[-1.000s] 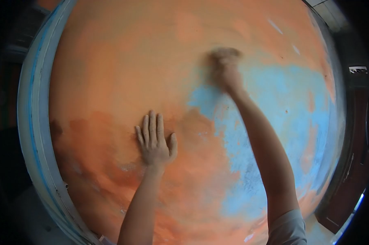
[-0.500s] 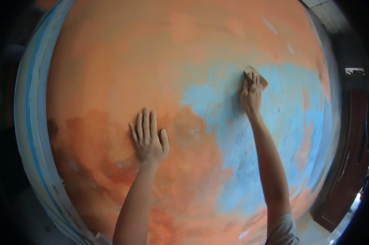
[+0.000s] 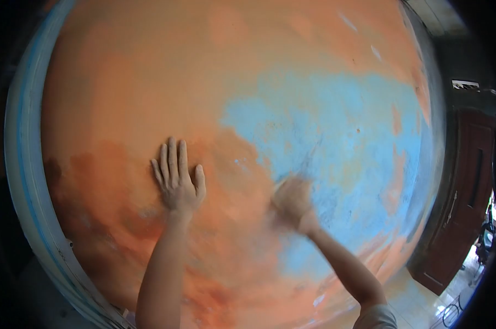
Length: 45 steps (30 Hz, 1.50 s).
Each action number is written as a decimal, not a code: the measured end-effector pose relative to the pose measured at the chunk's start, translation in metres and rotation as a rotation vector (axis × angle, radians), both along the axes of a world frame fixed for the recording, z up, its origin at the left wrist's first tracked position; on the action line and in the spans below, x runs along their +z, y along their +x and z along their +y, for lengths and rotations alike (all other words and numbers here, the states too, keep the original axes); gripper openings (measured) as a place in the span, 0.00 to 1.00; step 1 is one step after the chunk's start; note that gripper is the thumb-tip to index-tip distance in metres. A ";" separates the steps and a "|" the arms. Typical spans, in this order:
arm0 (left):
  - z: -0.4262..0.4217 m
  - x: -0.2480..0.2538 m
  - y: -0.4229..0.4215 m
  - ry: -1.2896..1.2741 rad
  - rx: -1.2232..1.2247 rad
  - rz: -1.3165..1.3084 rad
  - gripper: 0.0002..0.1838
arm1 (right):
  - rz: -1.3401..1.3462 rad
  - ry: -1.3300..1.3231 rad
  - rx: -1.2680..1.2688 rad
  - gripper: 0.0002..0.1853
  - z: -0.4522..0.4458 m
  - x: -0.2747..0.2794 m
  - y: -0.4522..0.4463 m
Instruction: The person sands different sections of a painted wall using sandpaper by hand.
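My left hand [image 3: 178,183] lies flat on the orange part of the wall [image 3: 122,104], palm against it and fingers spread upward. Dust coats its fingers. Lower right of centre, my right hand [image 3: 293,203] is smeared by motion at the edge of the blue patch [image 3: 341,142]. It presses a piece of sandpaper [image 3: 277,188] to the surface; only a blurred pale edge of the sheet shows beside the fingers. Orange paint, darker stains and the worn blue patch share the wall's surface.
A pale door frame with a blue stripe [image 3: 26,126] runs down the left side. To the right stands a dark brown door [image 3: 462,203], with a bright opening beside it. Light floor tiles [image 3: 410,299] show at the lower right.
My right hand has swept down and left with the sandpaper, from the top of the blue patch to its lower left edge. My left hand stays on the same spot; the view has shifted slightly.
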<state>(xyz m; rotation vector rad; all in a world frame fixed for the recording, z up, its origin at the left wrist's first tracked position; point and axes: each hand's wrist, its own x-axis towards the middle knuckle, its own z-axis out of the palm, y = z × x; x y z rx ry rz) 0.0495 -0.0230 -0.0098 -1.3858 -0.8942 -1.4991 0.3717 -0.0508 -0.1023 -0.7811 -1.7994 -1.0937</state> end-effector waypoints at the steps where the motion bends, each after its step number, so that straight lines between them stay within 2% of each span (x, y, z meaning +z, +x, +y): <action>1: 0.001 -0.003 0.000 -0.020 -0.008 0.007 0.33 | -0.274 -0.087 0.024 0.26 -0.010 -0.039 -0.012; 2: 0.002 0.000 0.000 -0.006 0.004 0.006 0.33 | -0.478 -0.136 0.097 0.26 -0.014 -0.061 -0.006; 3: 0.003 0.001 -0.001 0.007 0.013 0.010 0.33 | -0.462 -0.140 0.099 0.26 -0.014 -0.067 0.011; 5: 0.007 0.009 -0.002 0.047 0.019 0.039 0.34 | -0.273 -0.282 0.195 0.22 -0.004 -0.049 0.037; 6: 0.004 0.009 0.000 0.038 0.025 0.033 0.33 | -0.076 -0.152 0.168 0.22 -0.008 -0.021 0.048; 8: 0.000 -0.001 -0.001 -0.021 0.026 0.026 0.33 | 0.124 -0.074 0.132 0.22 -0.005 -0.017 0.051; 10: 0.004 0.002 -0.001 0.040 0.003 0.020 0.33 | 0.512 0.115 0.157 0.23 0.021 -0.045 0.034; 11: 0.004 0.000 0.000 0.011 -0.004 0.020 0.33 | 0.207 0.090 -0.064 0.25 0.003 -0.062 0.020; 12: 0.004 0.001 0.000 0.014 0.012 0.022 0.33 | -0.064 0.019 -0.034 0.27 -0.004 -0.088 0.007; 13: 0.005 0.002 0.000 0.021 0.030 0.018 0.34 | -0.068 0.008 -0.038 0.27 -0.011 -0.103 0.013; 15: 0.007 0.001 0.000 0.020 0.018 0.022 0.34 | -0.454 -0.226 0.047 0.27 -0.015 -0.129 0.044; 16: 0.008 0.002 0.000 0.022 0.029 0.018 0.34 | -0.218 -0.500 0.242 0.25 -0.006 -0.130 0.071; 18: 0.010 0.001 0.000 0.022 0.050 0.021 0.34 | 0.038 -0.766 0.442 0.23 0.011 -0.114 0.090; 21: 0.011 0.002 0.002 0.072 0.028 0.017 0.33 | 0.406 -0.214 0.339 0.25 0.026 -0.084 0.075; 22: 0.011 -0.003 0.001 0.040 0.021 0.020 0.33 | 0.523 -0.040 0.285 0.27 0.024 -0.086 0.067; 24: 0.011 0.000 0.001 0.027 0.030 0.023 0.33 | 0.633 0.146 0.215 0.28 0.013 -0.111 0.042; 26: 0.010 0.002 0.003 0.026 0.029 0.021 0.33 | 0.007 -0.250 0.215 0.24 -0.009 -0.174 0.004; 27: 0.008 0.000 0.001 0.018 0.032 0.032 0.33 | 0.015 -0.255 0.221 0.24 -0.016 -0.185 0.012; 29: 0.009 -0.003 0.000 0.045 0.042 0.045 0.33 | -0.341 -0.171 0.095 0.26 -0.014 -0.185 0.035; 30: 0.011 0.002 0.001 0.068 0.047 0.036 0.33 | -0.341 -0.141 0.099 0.26 -0.010 -0.165 0.034; 32: 0.007 0.007 0.003 0.068 0.051 0.030 0.33 | 0.125 -0.148 0.013 0.27 -0.028 -0.130 0.030; 33: 0.004 0.001 0.004 0.039 0.043 0.026 0.33 | 0.127 -0.165 0.014 0.27 -0.018 -0.143 0.021; 34: 0.004 0.000 0.004 0.016 0.042 0.027 0.33 | 0.377 -0.240 0.083 0.27 0.001 -0.165 0.005; 36: 0.007 0.001 0.003 0.048 0.021 0.040 0.32 | 0.288 -0.118 0.034 0.28 -0.010 -0.203 -0.011; 37: 0.006 -0.005 0.002 0.027 0.017 0.052 0.32 | 0.300 -0.138 0.029 0.28 -0.021 -0.227 -0.009; 39: 0.008 0.001 0.002 0.040 0.047 0.039 0.32 | -0.053 -0.366 0.126 0.29 -0.020 -0.251 0.011; 41: 0.008 0.003 0.002 0.057 0.048 0.032 0.32 | -0.113 -0.330 0.097 0.31 -0.028 -0.205 0.014; 43: 0.007 0.002 0.005 0.041 0.055 0.030 0.32 | 0.043 -0.266 -0.073 0.30 -0.040 -0.131 -0.004; 44: 0.005 0.004 0.005 0.037 0.047 0.034 0.32 | 0.040 -0.288 -0.070 0.30 -0.034 -0.126 -0.012; 45: 0.004 0.004 0.007 0.038 0.039 0.038 0.32 | 0.191 -0.183 -0.085 0.30 -0.025 -0.124 -0.020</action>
